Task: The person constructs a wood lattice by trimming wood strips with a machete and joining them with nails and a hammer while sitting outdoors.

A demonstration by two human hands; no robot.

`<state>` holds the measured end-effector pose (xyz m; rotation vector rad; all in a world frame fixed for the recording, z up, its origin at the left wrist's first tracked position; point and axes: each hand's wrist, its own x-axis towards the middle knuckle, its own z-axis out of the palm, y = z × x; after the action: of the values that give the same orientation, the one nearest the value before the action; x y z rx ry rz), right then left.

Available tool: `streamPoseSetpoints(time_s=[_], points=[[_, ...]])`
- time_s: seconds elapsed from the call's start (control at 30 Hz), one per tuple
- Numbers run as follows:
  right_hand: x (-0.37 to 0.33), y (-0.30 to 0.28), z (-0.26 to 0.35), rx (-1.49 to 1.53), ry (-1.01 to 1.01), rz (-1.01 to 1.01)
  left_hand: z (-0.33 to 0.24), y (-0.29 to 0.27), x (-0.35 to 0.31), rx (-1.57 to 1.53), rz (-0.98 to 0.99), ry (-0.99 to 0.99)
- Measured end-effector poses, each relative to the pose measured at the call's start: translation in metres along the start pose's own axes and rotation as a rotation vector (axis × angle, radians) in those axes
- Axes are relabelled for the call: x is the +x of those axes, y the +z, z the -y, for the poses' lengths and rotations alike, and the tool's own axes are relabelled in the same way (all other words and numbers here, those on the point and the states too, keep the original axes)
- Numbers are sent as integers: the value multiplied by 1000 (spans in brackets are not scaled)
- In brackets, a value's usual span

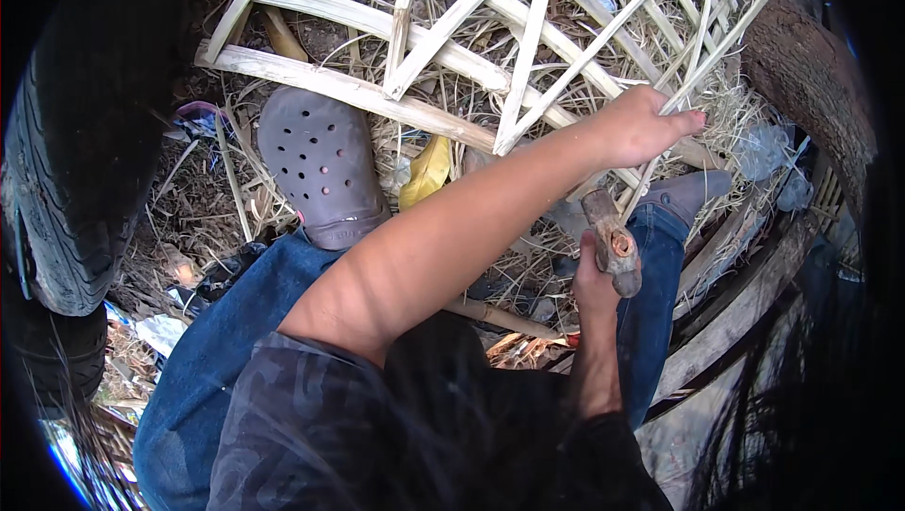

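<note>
A lattice of pale split strips (pixel 443 58), looking like bamboo or wood, spreads across the upper part of the head view. My left arm reaches across to its right side, where my left hand (pixel 646 129) is closed around a long thin strip (pixel 745 25). That strip slants from the upper right down past my fist. The fingers' far side is hidden. Lower down, my right hand (pixel 594 289) grips a hammer by its handle. The hammer's worn metal head (pixel 611 242) points up, below my left hand and apart from the lattice.
My shoe (pixel 320 162) rests at the lattice's lower edge. A thick log (pixel 811 87) lies at the right, with curved timber (pixel 735 322) below. Tires (pixel 71 181) stand at the left. Shavings, a yellow leaf (pixel 426 172) and crumpled plastic (pixel 764 153) litter the ground.
</note>
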<state>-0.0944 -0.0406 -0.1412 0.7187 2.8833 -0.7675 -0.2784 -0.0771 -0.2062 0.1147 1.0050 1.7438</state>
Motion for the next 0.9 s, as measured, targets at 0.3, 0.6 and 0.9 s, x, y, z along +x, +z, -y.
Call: streamPoseSetpoints(time_s=[0.3, 0.6, 0.9], points=[[-5, -6, -6, -162, -115, 36, 7, 2, 3, -67, 62, 15], [5, -17, 8, -6, -11, 98, 16, -1, 6, -148, 88, 38], [2, -19, 6, -85, 40, 81, 14, 6, 5, -102, 118, 59]])
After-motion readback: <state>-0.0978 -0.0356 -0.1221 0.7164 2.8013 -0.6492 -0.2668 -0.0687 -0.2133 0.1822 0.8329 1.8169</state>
